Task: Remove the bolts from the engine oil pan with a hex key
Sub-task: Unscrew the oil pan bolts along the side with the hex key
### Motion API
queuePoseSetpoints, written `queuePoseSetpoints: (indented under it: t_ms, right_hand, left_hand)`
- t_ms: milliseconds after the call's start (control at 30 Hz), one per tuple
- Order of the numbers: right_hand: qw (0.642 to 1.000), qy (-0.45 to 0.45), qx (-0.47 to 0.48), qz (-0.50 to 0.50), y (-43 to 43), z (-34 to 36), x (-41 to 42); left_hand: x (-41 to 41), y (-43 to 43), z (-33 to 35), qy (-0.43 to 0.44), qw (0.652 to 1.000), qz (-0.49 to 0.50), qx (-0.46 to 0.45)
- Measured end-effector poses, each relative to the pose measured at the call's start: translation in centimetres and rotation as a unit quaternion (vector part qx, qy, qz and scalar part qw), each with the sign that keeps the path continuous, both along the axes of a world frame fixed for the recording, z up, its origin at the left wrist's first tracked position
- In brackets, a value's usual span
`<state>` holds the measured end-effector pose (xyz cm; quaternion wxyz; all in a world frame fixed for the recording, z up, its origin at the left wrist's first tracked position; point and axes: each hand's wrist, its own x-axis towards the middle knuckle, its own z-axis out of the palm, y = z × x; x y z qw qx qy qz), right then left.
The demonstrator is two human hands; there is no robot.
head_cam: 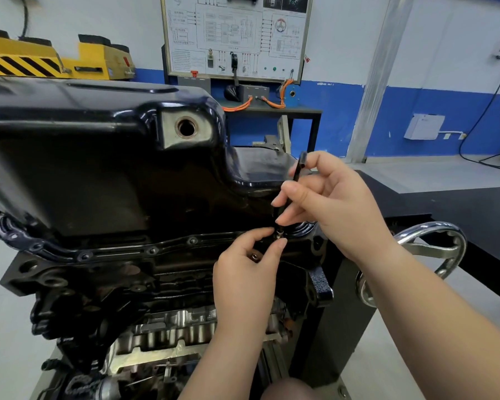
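A glossy black oil pan (98,157) sits on top of an upturned engine, with a drain hole (186,128) in its side. Several bolts (152,250) stand along its front flange. My right hand (329,197) holds a black hex key (298,171) nearly upright, its lower end at a bolt (279,234) on the flange's right part. My left hand (248,272) pinches that bolt between thumb and forefinger, just below the key. Another small bolt (254,257) lies in my left palm.
The engine block (84,290) hangs in a black stand with a chrome handwheel (427,249) at the right. A black bench (459,203) lies beyond it. A wiring training board (234,36) and yellow equipment (49,59) stand against the far wall.
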<state>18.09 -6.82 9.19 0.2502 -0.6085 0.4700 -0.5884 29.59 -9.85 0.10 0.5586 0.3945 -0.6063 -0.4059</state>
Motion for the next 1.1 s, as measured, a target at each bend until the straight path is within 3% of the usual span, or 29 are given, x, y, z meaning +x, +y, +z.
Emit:
queuePoseSetpoints:
  t_ms: [200,400,633,933,1100]
  right_hand:
    - [0.999,0.041,-0.003,-0.003,0.16,-0.02,0.06]
    - [0.999,0.000,-0.004,-0.041,-0.05,-0.15,0.06]
    - [1.000,0.029,-0.001,0.008,0.28,-0.45,-0.26]
    - [0.998,0.023,-0.006,-0.058,0.21,-0.67,-0.33]
    - [1.000,0.015,0.004,-0.022,0.56,-0.40,0.00]
  left_hand:
    - [0.04,0.04,0.08,0.005,1.000,-0.006,0.006]
    - [0.02,0.06,0.13,0.004,1.000,-0.008,0.015]
    - [0.08,0.01,0.04,0.004,1.000,-0.007,0.014]
    - [0.07,0.04,0.30,0.003,1.000,-0.007,0.016]
    - [0.06,0.05,0.31,0.001,1.000,-0.006,0.020]
